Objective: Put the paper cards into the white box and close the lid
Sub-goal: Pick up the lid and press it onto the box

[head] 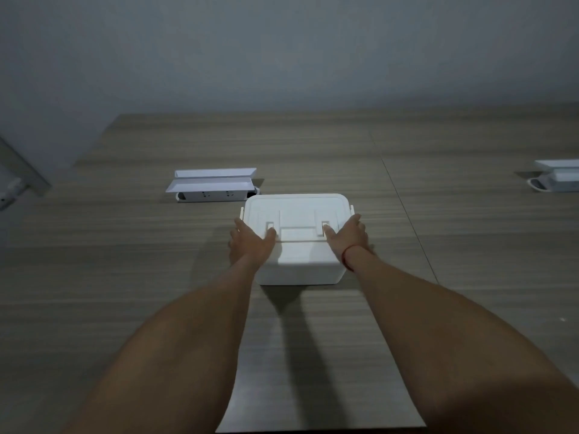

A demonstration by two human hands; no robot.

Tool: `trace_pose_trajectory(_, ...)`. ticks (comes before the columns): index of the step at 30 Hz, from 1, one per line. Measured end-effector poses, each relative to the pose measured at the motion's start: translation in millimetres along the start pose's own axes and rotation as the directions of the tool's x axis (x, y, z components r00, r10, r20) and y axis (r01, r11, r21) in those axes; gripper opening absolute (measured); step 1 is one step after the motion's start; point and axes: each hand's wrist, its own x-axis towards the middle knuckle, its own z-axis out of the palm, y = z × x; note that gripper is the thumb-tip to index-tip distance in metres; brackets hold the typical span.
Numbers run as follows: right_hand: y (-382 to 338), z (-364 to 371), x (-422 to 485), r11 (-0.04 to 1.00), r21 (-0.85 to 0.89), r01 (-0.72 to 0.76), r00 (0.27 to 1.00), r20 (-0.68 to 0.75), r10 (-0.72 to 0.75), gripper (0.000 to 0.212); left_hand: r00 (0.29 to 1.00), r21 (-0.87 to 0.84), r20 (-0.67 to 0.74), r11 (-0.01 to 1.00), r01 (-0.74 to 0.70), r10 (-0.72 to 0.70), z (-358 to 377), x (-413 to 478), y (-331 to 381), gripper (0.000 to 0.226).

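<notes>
The white box (297,264) stands on the wooden table in front of me with its lid (296,209) lying flat on top. My left hand (250,239) grips the box's left side, thumb resting on the lid near a small slot. My right hand (346,234) holds the right side the same way, thumb on the lid by the other slot; a red string circles that wrist. No paper cards are in sight.
A white power strip with raised covers (213,184) lies behind the box to the left. Another white unit (556,180) sits at the far right edge. A table seam (407,214) runs diagonally right of the box. A grey wall is behind.
</notes>
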Motion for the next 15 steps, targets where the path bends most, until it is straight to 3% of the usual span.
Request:
trace_pose_trajectory(5, 8, 11, -5, 0.993, -0.076, 0.093, 0.992, -0.08, -0.099, 0.085, 0.994, 0.043, -0.003, 0.993, -0.113, 0.113, 2, -7, -11, 0.101)
trace_pose_trajectory(15, -26, 22, 47, 0.991, -0.059, 0.117, 0.989, -0.081, -0.121, 0.076, 0.996, 0.044, 0.028, 0.996, -0.08, 0.079, 3, 43, 11, 0.104)
